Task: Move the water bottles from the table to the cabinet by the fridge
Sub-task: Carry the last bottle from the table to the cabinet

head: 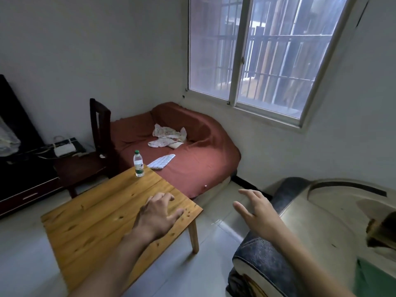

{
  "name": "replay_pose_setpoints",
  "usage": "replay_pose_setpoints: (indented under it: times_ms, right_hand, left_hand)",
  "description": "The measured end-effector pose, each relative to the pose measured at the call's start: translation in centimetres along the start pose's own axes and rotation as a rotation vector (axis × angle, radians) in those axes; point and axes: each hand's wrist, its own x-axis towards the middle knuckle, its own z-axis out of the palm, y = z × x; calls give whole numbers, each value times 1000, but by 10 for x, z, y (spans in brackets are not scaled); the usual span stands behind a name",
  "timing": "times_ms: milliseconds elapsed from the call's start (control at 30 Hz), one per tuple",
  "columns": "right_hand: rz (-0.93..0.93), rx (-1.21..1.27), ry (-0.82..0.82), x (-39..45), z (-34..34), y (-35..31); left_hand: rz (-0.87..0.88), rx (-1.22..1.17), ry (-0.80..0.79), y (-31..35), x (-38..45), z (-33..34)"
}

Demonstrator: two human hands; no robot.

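Note:
One clear water bottle [138, 163] with a green cap and a green label stands upright at the far corner of the low wooden table [90, 213]. My left hand [157, 215] hovers over the table's near right part with its fingers loosely spread, holding nothing. My right hand [256, 211] is stretched out to the right of the table, above the floor and the sofa arm, fingers relaxed and empty. Both hands are well short of the bottle. No cabinet or fridge is in view.
A red-covered sofa [192, 155] with crumpled cloth [169, 136] and a checked cloth [161, 161] lies behind the table. A dark wooden chair [94, 159] stands at the left beside a dark TV stand [25, 179]. A grey sofa arm [267, 254] is at the right.

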Motion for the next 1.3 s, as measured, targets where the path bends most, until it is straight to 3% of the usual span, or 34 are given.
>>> replay_pose_setpoints:
  times_ms: [333,633,967,1300]
  right_hand:
    - [-24,-50,-40,150,28,6]
    - [-48,-138,-5,281,25,-32]
    - [-192,-109,-202,392,93,-56]
    - [-337,-38,-370,534,135,-34]
  left_hand:
    - [-68,-38,-12,-38,139,20]
    - [-78,-184,50,-84,266,16]
    - [-308,-160,36,-144,317,12]
    - [-567,-107,64,-138,393,27]
